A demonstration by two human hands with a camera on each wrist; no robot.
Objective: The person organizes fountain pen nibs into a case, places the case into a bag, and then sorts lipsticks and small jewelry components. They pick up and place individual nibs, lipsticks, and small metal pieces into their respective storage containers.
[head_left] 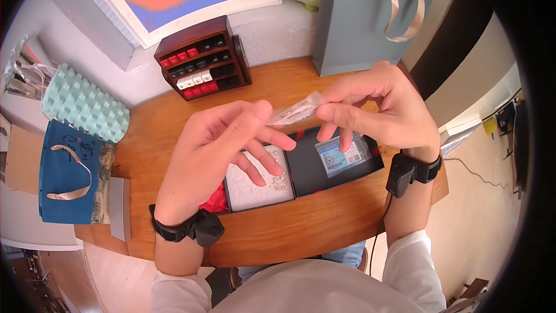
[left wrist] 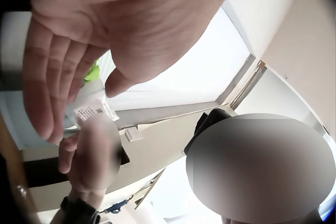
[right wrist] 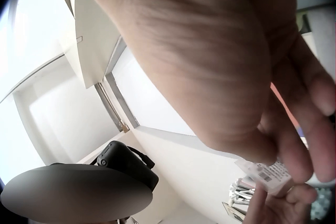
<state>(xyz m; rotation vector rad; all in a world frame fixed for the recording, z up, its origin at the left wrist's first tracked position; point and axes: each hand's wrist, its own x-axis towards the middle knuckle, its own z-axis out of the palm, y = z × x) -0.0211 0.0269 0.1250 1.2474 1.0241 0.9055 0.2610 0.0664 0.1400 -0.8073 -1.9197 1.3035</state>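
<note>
A small clear plastic bag with a printed label is stretched between my two hands, above the table. My left hand pinches its left end between thumb and forefinger, the other fingers spread loose. At the opposite end, the thumb and forefinger of my right hand grip the bag. Print shows on the bag in the left wrist view. Below the hands lies an open black box. A white pad fills its left half, with several small shiny pieces along the right side.
A blue-and-white card in a clear sleeve lies in the box's right half. Red material shows at its left end. Behind stands a dark wooden rack of small blocks. Paper bags and a mint textured container flank the wooden table.
</note>
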